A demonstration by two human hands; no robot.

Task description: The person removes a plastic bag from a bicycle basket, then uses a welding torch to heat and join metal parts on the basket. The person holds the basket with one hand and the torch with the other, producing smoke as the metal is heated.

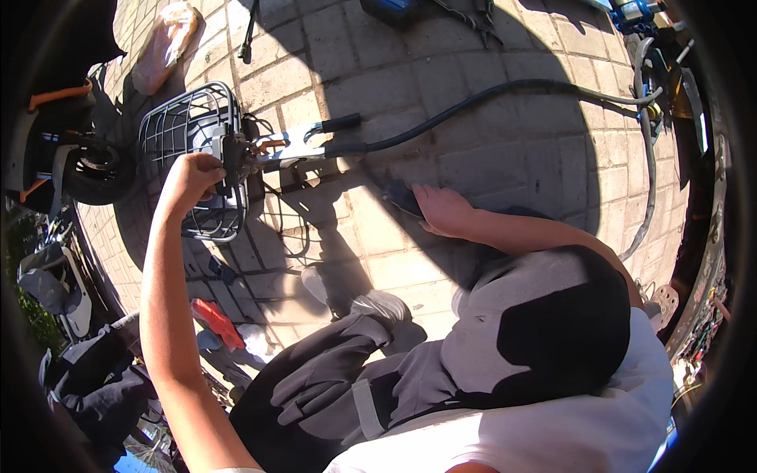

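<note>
My left hand (pixel 195 183) is closed on the edge of a dark metal bracket (pixel 227 156) at the side of a black wire basket (pixel 189 109), which lies on the paving. Against the bracket's right side sits a metal clamp (pixel 296 148) with copper-coloured jaws and black handles. From its lower handle a thick black cable (pixel 449 114) runs off to the right. Over the shaded paving, my right hand (pixel 443 210) has its fingers curled at a dark flat object (pixel 404 199). Shadow hides what that object is.
A wheel (pixel 98 169) stands at the left. Plastic bags (pixel 165 47) lie at the far left, pliers (pixel 477 24) at the far edge. Nearer me are a red cloth-like item (pixel 217 323) and my shoe (pixel 382 307). Thin wires (pixel 296 236) trail beside the basket.
</note>
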